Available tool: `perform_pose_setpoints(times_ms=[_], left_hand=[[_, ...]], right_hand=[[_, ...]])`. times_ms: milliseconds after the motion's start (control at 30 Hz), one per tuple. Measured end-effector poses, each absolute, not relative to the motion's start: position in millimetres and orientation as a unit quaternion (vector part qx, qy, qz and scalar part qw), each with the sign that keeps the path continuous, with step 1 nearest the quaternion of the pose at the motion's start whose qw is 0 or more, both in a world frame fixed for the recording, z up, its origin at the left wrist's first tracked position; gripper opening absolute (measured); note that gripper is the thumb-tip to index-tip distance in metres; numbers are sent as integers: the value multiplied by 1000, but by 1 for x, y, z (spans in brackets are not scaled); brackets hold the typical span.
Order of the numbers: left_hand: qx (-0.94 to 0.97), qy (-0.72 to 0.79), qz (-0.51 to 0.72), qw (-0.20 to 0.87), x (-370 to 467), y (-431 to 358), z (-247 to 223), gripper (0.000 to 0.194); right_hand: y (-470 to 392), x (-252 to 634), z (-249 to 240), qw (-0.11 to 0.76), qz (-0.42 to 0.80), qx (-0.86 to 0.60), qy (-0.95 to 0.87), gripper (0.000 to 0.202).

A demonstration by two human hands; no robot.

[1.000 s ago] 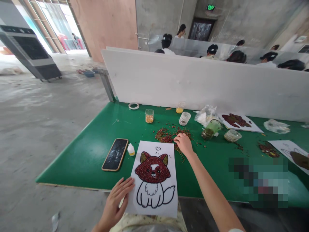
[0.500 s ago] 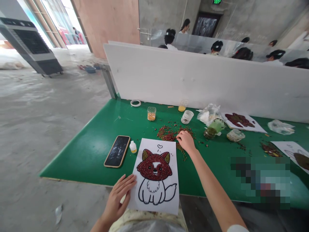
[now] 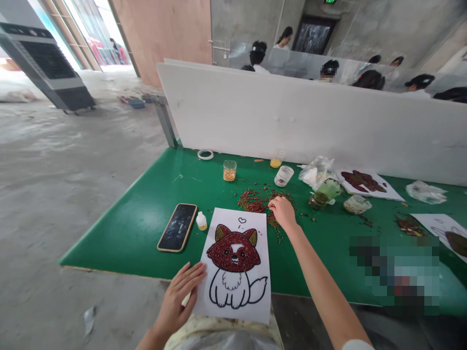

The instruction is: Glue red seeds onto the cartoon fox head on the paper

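A white sheet with a fox drawing lies in front of me, overhanging the table's near edge. Dark red beans cover the fox's head, and greenish grains fill its ears; the body and tail are bare outline. My left hand rests along the sheet's left edge, fingers stretched out. Beyond the sheet's top right corner, my right hand is at the loose pile of red beans and green grains, fingertips pinched together. Whatever is between those fingertips is too small to make out. A small white glue bottle stands left of the sheet.
A phone lies left of the bottle. Behind stand a cup of yellow kernels, a clear jar and a tape roll. A tipped green-tinted jar and plastic bag lie right. A white partition borders the table; people sit beyond.
The view has shifted very slightly. My right hand stays at the pile with its fingers pinched, and my left hand keeps its place on the sheet.
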State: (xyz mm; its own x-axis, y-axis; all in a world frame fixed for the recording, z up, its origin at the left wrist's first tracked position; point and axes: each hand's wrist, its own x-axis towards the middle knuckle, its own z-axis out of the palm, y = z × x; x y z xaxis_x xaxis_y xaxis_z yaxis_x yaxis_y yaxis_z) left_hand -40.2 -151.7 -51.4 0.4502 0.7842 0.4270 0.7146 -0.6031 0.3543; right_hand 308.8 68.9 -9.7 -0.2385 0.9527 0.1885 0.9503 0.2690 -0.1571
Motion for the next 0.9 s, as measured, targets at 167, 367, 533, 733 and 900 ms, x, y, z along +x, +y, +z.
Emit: perform_pose_setpoints(times_ms=[167,367,533,733,900], left_hand=[[850,441,282,62,-40,-151,-51,44],[847,441,289,65,-41,-152,-51,44],[851,438,283,57,-41,-152,-51,44],[851,440,282,51,-40,-151,-51,45],[849,439,287,57,-41,-151,-53,45]], right_hand=[[68,310,-10,119,12,-606,-786,8],[66,307,-8,128,27,-602,-788,7],[67,301,-9,107,36,-596,-795,8],[66,304,-14,107,28,-586,-803,12],[66,309,-15,105,27,-583,-805,16]])
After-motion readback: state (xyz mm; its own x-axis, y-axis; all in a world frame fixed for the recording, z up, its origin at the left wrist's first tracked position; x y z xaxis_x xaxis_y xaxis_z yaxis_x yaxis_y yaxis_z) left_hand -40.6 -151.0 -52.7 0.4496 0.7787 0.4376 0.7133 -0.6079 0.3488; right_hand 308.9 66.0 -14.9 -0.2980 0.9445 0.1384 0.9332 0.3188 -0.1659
